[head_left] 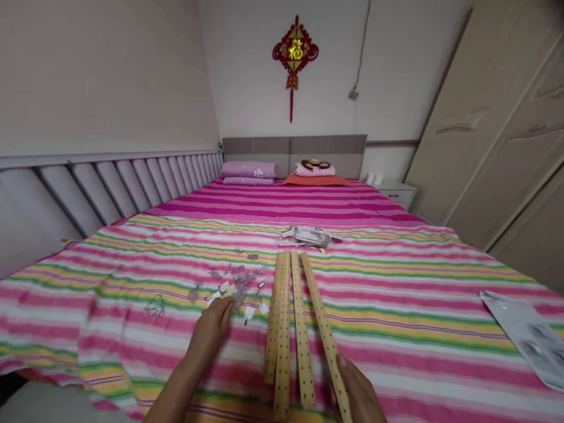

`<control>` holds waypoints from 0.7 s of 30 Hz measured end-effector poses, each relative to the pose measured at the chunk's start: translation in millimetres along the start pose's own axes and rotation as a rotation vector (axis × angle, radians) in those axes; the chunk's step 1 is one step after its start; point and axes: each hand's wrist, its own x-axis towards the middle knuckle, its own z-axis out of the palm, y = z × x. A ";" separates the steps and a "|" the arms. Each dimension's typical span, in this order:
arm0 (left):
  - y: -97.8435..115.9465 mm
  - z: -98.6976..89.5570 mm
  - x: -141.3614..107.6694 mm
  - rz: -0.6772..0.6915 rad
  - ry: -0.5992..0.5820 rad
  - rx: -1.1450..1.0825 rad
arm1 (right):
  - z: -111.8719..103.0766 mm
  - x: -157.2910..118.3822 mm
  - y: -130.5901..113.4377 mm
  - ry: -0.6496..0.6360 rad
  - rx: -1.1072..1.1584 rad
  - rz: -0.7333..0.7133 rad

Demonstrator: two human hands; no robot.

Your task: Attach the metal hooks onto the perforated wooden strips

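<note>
Several long, flat, pale wooden strips with rows of small holes (pixel 302 346) lie side by side on the striped sheet. My right hand (pixel 359 390) is closed around the near end of the rightmost holed strip (pixel 321 308), its thumb along the right edge. To the left, small clear pieces (pixel 241 277) lie scattered, with small white tags (pixel 249 313) among them. My left hand (pixel 215 317) reaches into the near side of this pile. Its thumb and fingers are pinched together beside the pale tags; what is between them is hidden.
Beyond the strips lies a clear plastic packet (pixel 308 236). A tangle of thin wire or thread (pixel 155 305) rests at left, and a pale plastic package (pixel 524 335) at right. Folded bedding (pixel 249 170) sits by the headboard (pixel 259 148). A rail (pixel 132 182) runs along the left.
</note>
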 end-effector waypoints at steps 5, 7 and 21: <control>5.0 9.0 -16.9 -0.134 -0.025 0.229 | 17.3 8.3 -13.5 -0.171 0.099 0.194; 9.7 12.3 -18.1 -0.163 -0.012 0.257 | 17.2 8.0 -14.1 -0.142 0.046 0.117; 18.6 21.9 -35.8 -0.245 0.050 -0.017 | 25.0 20.4 14.0 -0.288 -0.299 -0.339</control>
